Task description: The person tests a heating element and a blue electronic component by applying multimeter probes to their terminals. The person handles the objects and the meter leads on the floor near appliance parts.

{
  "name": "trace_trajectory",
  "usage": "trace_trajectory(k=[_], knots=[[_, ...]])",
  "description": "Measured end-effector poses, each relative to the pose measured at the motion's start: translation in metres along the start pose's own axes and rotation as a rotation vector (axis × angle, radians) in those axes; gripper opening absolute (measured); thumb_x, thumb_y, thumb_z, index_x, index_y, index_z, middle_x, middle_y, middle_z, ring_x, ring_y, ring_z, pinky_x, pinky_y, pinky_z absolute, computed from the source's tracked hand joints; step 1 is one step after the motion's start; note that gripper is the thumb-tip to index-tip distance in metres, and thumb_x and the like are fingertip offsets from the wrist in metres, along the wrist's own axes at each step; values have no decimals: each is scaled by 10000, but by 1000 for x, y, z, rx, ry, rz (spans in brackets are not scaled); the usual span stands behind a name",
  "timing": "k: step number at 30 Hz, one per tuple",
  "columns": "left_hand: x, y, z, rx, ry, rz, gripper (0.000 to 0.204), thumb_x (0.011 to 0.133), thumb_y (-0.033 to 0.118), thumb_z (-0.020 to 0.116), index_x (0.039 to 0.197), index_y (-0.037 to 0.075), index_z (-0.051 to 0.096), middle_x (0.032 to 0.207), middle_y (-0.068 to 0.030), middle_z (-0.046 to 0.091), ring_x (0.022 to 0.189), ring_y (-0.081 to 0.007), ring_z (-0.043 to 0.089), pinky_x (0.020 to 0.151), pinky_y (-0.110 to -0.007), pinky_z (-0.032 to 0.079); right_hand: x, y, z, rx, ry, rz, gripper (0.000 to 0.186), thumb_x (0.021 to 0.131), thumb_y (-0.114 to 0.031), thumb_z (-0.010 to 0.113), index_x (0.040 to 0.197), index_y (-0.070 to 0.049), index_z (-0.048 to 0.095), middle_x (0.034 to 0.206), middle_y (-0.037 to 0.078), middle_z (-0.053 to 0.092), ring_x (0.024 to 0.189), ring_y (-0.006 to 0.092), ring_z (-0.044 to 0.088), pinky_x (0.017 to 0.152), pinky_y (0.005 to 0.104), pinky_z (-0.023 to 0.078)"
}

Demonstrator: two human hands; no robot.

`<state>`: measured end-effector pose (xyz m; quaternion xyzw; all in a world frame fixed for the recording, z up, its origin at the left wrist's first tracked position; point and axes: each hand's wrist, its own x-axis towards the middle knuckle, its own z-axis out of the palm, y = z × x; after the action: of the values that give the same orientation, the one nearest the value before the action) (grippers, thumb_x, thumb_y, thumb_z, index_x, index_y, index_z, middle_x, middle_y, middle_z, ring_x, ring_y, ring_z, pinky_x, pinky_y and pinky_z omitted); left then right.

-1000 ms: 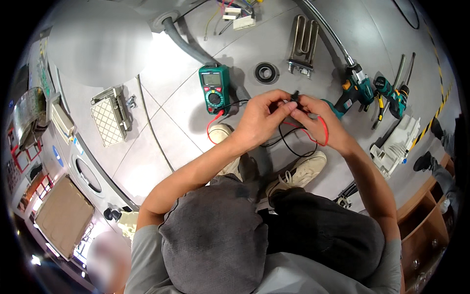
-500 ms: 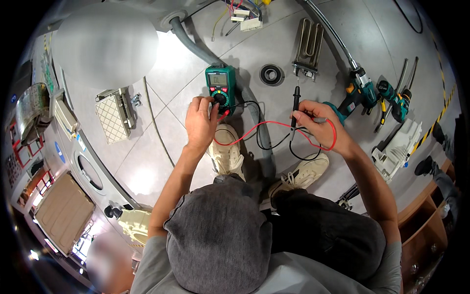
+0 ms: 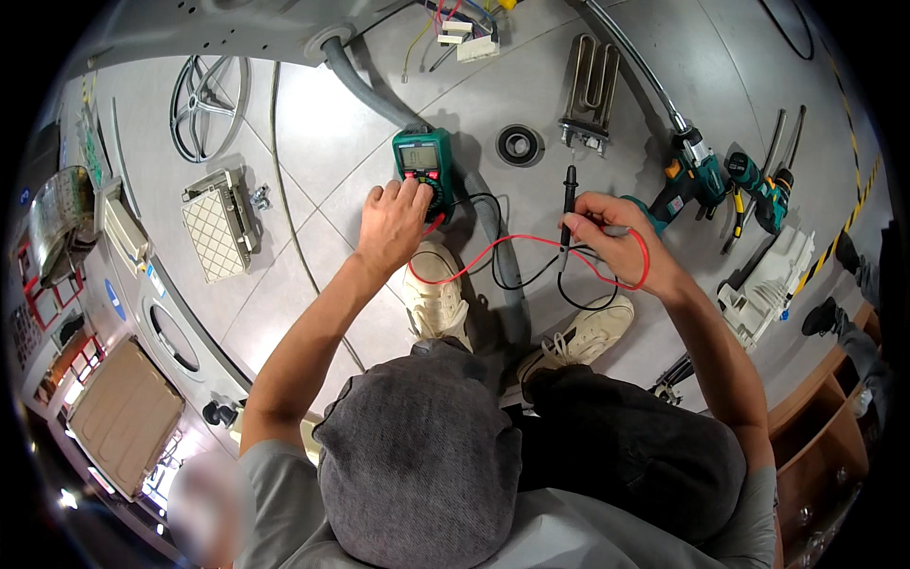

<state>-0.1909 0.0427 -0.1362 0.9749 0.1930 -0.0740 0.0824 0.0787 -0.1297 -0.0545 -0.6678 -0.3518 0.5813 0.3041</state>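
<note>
A green multimeter (image 3: 423, 154) with a grey screen lies on the floor in front of my shoes. My left hand (image 3: 391, 228) is on its lower part, fingers curled over the dial and buttons, which they mostly hide. Further right, my right hand (image 3: 621, 245) grips the two test probes together. The black probe (image 3: 570, 197) stands upright between thumb and fingers, its tip apart from the heating element (image 3: 590, 95) beyond it. Across the fist lies the second probe (image 3: 616, 231), trailing the red lead (image 3: 517, 237). Red and black leads loop back to the meter.
A grey hose (image 3: 365, 90) runs behind and beneath the meter. A black ring (image 3: 520, 145) lies near the heating element. Cordless drills (image 3: 697, 185) and a white plastic part (image 3: 773, 280) are at right. A spoked pulley wheel (image 3: 199, 102) and a cream filter-like part (image 3: 216, 228) lie at left.
My left hand has shifted up over the meter's dial and buttons, and its elbow has swung out left. My right hand still holds the probes, almost unmoved. The view has shifted slightly.
</note>
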Motion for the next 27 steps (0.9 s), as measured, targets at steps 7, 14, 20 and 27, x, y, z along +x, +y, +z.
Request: trace_trajectory(k=[7,14,20,27], knots=[[2,9,5,-118,60,-85,82,877,118,566,919,77,508,822,-64,525,750,-251,592,596,-383,488,0,-5,1,-10,-29,-30,261,932,-220,591,865,31,563,716,52,534,692,116,468,650,278,424],[2,25,10,-359,98,-357,153,955,156,498,871,37,453,814,-149,577,740,-355,590,589,-460,471,-2,-6,2,0,-34,-42,252,927,-214,598,860,27,563,709,52,527,688,116,462,644,274,417],[-3,31,20,-566,107,-580,192,976,204,506,981,12,492,856,-166,618,776,-363,611,638,-454,465,-2,-2,4,21,-29,-58,254,931,-218,593,832,14,560,688,22,523,659,84,456,609,250,400],[-13,42,20,-581,321,-627,317,917,247,626,1053,-20,521,967,-186,575,842,-355,587,718,-422,480,-3,-5,3,-37,-20,-1,248,920,-208,604,848,26,562,697,61,523,674,132,460,648,281,420]])
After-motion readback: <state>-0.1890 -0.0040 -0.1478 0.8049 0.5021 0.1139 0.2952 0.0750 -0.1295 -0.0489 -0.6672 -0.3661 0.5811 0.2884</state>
